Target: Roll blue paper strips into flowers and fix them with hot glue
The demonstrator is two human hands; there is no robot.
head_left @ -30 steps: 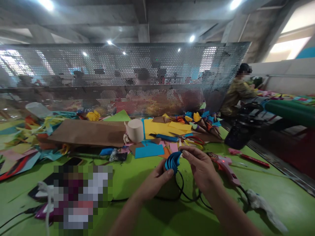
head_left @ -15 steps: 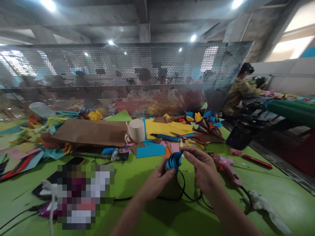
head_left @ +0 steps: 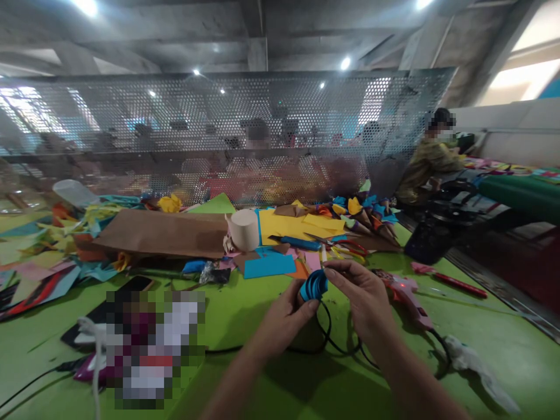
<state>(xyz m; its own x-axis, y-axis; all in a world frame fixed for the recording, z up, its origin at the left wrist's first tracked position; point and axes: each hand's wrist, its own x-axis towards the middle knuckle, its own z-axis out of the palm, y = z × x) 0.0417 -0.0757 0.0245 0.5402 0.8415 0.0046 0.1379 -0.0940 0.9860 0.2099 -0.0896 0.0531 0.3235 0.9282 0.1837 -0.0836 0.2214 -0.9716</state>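
Note:
A coiled blue paper strip [head_left: 314, 285] is held over the green table [head_left: 245, 303] between both my hands. My left hand [head_left: 284, 321] pinches its lower left edge with thumb and fingers closed. From the right, my right hand [head_left: 361, 297] grips the coil's top with fingers curled round it. A pink glue gun [head_left: 405, 293] lies just right of my right hand, its black cord [head_left: 326, 344] looping under my hands.
Coloured paper sheets and scraps [head_left: 280, 233], a brown paper bag [head_left: 161, 233], a tape roll [head_left: 244, 230] and scissors [head_left: 339, 244] crowd the far side. A phone [head_left: 133, 286] lies at left. A perforated metal screen [head_left: 219, 134] backs the table. Another person [head_left: 426, 163] sits at right.
Both hands with the blue coil have stayed together and the view has shifted slightly; the coil sits a little more to the right and my fingers have turned it a bit.

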